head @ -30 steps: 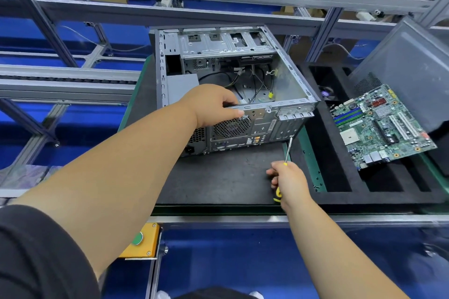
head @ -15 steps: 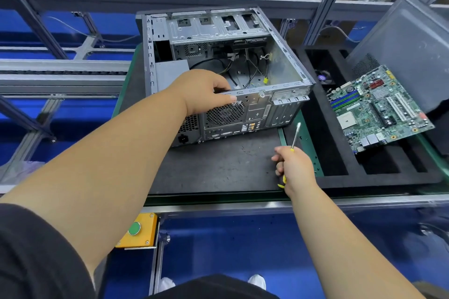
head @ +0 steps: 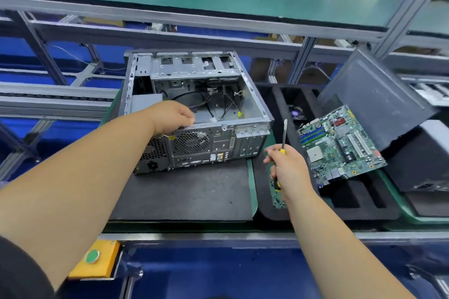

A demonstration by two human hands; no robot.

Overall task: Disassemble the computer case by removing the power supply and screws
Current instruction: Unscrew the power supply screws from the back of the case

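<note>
Head view: black mat [head: 194, 192]; aluminium framing [head: 170, 39].

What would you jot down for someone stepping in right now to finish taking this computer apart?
Left hand grips the top rear edge of the computer case, steadying it on the dark mat.
Right hand holds the screwdriver, tip up, clear of the case.
Done: side panel off; motherboard lies out on the foam tray to the right.
Left: the power supply sits in the case's rear corner; undo its screws and lift it out. Loose cables remain inside.
</note>
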